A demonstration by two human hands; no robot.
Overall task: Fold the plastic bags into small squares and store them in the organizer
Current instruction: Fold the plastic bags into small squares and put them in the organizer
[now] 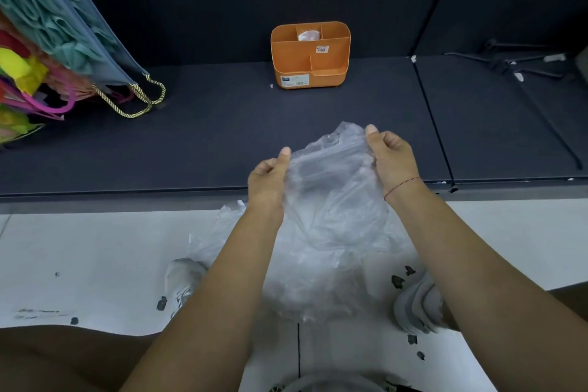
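One clear plastic bag (331, 200) is hanging crumpled at centre frame, over the near edge of the dark counter (206, 137). Its lower part is trailing down toward the floor. More loose film is showing under the left forearm; whether it is the same bag, cannot tell.

Handling, as judged: it is looking near weightless, limp and slick, and is likely springing open unless each crease is pressed flat on the counter. The top edge, out toward each side, is looking like the best hold, since a mid-film grip is only going to bunch it.

Left hand (269, 178) is pinching the bag's upper left edge, thumb pointing up, fingers curling behind the film. Right hand (394, 157) is pinching the upper right edge, sitting slightly higher in frame, with a red thread circling the wrist. Both forearms are reaching forward, with the film between the hands sagging in wrinkles, not pulled flat.

Coloured bags (63, 25) are leaning at upper left. Orange organizer (310, 54) is standing at upper centre, with one pale folded bag (308, 35) sitting in its rear middle compartment. Black hangers (515, 64) are lying at upper right.
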